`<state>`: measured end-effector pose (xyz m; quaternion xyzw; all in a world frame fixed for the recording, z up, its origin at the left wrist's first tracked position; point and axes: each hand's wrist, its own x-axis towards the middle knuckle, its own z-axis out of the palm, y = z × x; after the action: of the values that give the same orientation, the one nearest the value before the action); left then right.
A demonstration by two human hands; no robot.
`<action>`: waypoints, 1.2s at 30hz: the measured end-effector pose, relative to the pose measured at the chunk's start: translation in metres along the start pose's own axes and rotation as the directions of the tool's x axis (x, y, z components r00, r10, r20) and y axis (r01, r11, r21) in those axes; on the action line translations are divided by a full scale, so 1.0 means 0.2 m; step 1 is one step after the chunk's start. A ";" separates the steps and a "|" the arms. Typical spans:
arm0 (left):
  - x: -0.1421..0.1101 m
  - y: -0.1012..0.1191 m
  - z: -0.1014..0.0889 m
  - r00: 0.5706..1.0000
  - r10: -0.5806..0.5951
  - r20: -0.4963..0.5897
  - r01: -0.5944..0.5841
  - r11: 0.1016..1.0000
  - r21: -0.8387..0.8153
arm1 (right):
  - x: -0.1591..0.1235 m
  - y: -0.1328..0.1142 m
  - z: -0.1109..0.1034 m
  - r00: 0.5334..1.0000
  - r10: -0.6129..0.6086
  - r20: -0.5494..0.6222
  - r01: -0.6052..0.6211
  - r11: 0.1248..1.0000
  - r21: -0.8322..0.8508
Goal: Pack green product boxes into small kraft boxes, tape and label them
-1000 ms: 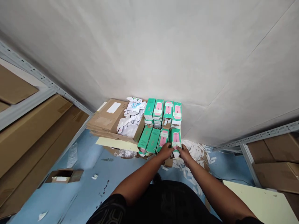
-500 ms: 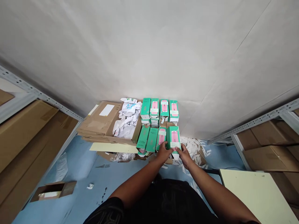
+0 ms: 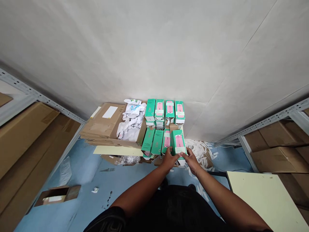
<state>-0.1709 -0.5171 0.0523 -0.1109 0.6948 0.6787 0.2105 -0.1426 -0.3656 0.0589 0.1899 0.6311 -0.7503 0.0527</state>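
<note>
Between my two hands is a green carton with a pink panel [image 3: 179, 140], tilted a little, its white end flaps facing me. My left hand [image 3: 169, 158] grips its near left corner, and my right hand [image 3: 191, 159] closes on the near right corner with the thumb on top. Left of it lie a similar carton [image 3: 166, 138] and two plain green cartons [image 3: 158, 141] in the front row. Behind them stands a back row of green cartons [image 3: 169, 110], stacked in layers. Undersides of the held carton are hidden.
An open cardboard box [image 3: 140, 135] of crumpled white paper [image 3: 131, 124] stands left, beside flattened cardboard [image 3: 103, 124]. White paper scraps [image 3: 199, 151] lie on the floor at right. A pale yellow tabletop [image 3: 263, 196] is at lower right. Shelves with brown boxes [image 3: 280, 162] flank both sides.
The held carton has turned slightly, its far end shifting left, and now sits at an angle to the row. My hands keep their grip. The camera view has shifted slightly.
</note>
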 end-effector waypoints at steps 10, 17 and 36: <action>-0.05 -0.02 0.02 0.999 -0.027 -0.023 0.022 0.977 -0.214 | 0.00 -0.01 -0.04 0.977 0.207 0.052 -0.210 0.976 0.064; -0.08 -0.05 -0.01 1.000 -0.012 0.023 0.018 0.968 -0.251 | -0.01 0.00 -0.01 0.974 0.222 0.033 -0.224 0.969 0.103; -0.24 0.00 0.22 0.980 0.058 0.191 -0.038 0.994 -0.107 | -0.30 -0.05 -0.24 0.990 0.083 -0.114 -0.064 0.984 0.164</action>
<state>-0.1220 -0.4795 0.0737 -0.0382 0.6377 0.7260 0.2546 -0.0808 -0.3267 0.0830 0.2615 0.5635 -0.7831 0.0269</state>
